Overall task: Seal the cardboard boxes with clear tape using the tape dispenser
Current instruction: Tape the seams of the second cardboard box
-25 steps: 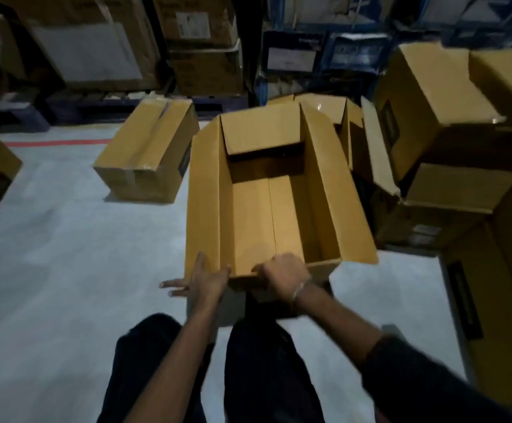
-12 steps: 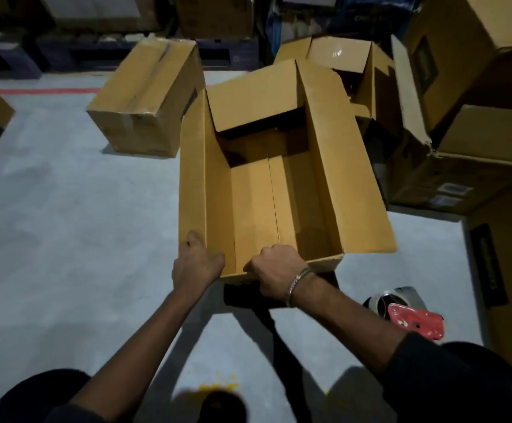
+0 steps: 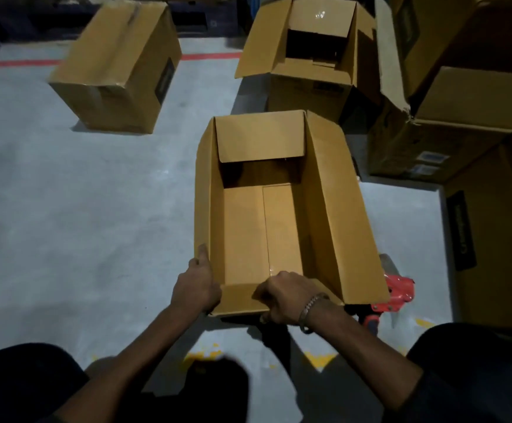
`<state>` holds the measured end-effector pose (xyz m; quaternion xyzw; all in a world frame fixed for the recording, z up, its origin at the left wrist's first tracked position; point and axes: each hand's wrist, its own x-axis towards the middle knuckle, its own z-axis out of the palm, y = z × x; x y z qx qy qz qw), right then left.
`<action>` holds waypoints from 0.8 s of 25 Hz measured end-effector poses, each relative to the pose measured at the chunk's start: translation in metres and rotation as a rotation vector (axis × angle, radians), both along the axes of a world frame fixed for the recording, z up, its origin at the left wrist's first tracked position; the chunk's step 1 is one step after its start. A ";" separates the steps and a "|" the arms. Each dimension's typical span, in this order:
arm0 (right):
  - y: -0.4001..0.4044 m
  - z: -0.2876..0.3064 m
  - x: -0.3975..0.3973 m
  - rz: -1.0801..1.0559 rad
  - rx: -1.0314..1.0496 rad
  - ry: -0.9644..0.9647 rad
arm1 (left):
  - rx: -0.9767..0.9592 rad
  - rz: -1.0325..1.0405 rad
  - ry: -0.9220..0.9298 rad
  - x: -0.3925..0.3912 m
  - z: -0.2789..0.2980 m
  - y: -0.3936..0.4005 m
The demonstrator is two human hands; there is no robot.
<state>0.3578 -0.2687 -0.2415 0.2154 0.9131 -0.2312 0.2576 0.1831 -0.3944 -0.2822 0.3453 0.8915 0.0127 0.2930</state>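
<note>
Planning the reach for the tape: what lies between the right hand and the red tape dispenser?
In the head view, the open box's right flap lies between the right hand and the tape dispenser, partly hiding it.

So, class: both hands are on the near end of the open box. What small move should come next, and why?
Probably fold the near flap inward with the right hand while the left hand steadies the corner. All four flaps of the open box stand open, and the tape dispenser lies unused on the floor beside it.
</note>
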 end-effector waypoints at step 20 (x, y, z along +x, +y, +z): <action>0.113 -0.019 0.122 -1.248 -0.393 0.264 | 0.326 0.844 -0.132 -0.034 -0.001 0.009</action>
